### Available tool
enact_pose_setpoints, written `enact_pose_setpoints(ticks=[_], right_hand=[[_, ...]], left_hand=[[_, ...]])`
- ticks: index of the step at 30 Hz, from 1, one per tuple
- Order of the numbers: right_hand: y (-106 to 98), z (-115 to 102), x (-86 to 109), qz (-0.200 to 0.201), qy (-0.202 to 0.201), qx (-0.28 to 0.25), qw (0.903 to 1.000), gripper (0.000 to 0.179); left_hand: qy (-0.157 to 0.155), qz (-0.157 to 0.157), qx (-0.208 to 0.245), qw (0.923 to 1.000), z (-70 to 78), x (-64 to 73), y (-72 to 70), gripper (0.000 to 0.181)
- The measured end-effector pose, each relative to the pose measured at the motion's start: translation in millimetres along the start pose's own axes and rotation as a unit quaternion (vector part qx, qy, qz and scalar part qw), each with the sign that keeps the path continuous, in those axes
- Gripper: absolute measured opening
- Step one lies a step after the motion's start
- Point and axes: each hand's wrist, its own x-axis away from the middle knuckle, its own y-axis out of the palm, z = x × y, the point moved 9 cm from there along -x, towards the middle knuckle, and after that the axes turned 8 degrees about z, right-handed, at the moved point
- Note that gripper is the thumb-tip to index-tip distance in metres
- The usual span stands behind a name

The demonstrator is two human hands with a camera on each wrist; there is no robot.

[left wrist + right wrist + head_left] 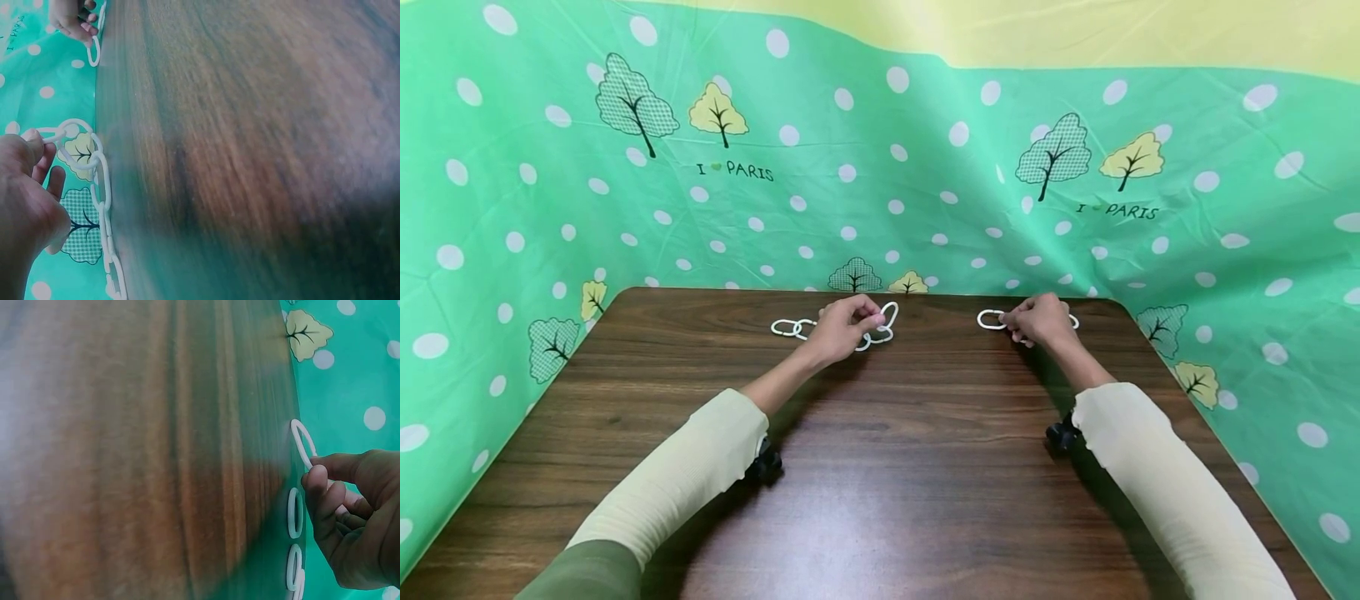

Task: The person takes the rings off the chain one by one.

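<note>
At the far side of the table, several white oval links joined into a chain point(786, 328) lie in a row. My left hand point(841, 329) pinches the link at the chain's right end between thumb and fingertips, tilting it up off the surface. Part of the chain is hidden behind that hand in the head view. Farther right, thumb and forefinger of my right hand point(1041, 321) pinch a single white oval link point(300, 440) by one end. Beside it, more loose links point(295, 512) lie on the table, largely covered by the hand in the head view.
The dark wood-grain table point(910, 467) ends just behind both hands. A green dotted cloth point(880, 183) with printed trees hangs along its back and sides. Small black devices point(765, 463) sit under both wrists.
</note>
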Motion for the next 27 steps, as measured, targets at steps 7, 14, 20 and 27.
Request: enact_pose_setpoints(ticks=[7,14,20,27], right_hand=[[-2,10,-11.1,0.015,0.028,-0.006,0.9995,0.027],[-7,20,-17.5,0.028,0.041,-0.001,0.9988,0.028],[-14,24,-21.9,0.045,0.049,0.0,0.9978,0.029],[-17,26,-23.0,0.053,0.054,0.01,0.9971,0.029]], left_hand=[[-0.001,-0.002,0.005,1.0,-1.4,-0.5,0.1,0.011],[0.003,0.002,-0.003,1.0,-2.5,-0.4,-1.5,0.012],[0.0,-0.002,0.004,1.0,-2.1,0.0,-0.6,0.011],[-0.001,-0.006,0.003,1.0,0.0,-0.5,0.2,0.012]])
